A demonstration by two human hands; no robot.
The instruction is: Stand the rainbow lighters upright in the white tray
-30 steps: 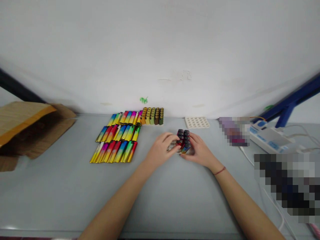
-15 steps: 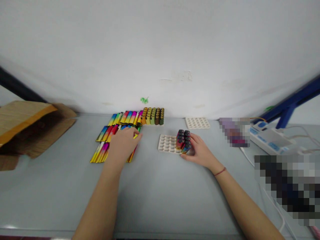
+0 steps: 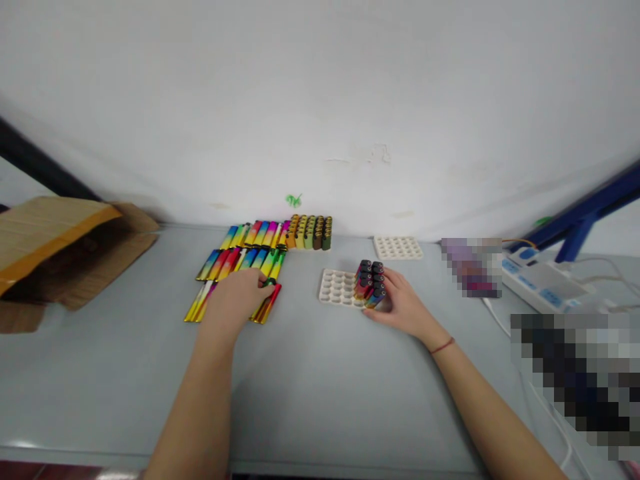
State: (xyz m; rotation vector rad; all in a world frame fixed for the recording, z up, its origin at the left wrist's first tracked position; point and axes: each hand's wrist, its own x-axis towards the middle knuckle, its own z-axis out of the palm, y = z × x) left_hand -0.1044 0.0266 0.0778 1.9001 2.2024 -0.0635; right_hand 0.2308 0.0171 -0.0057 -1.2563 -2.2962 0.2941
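Observation:
My left hand [image 3: 235, 293] is closed over the front row of shiny multicoloured tubes, thumb and forefinger pinching the top end of a red and gold tube [image 3: 270, 301]. Its other fingers are partly hidden. My right hand [image 3: 403, 307] curls round the right end of a white tray with round holes [image 3: 341, 288], thumb in front and fingers behind. It grips a small cluster of black-topped tubes [image 3: 369, 283] standing upright there. The tray's left holes have nothing in them. More shiny tubes [image 3: 231, 261] lie in rows behind my left hand.
Behind, a second tray holds upright gold-topped tubes [image 3: 310, 233]. Another white holed tray [image 3: 399, 248] lies near the wall. An open cardboard box [image 3: 75, 253] is at left. A power strip [image 3: 543, 287] with cables and blurred items are at right.
My left hand has come down and nearer, from above the middle row to the front row, its fingers closing on a tube. My right hand stays at the tray. The view has shifted slightly.

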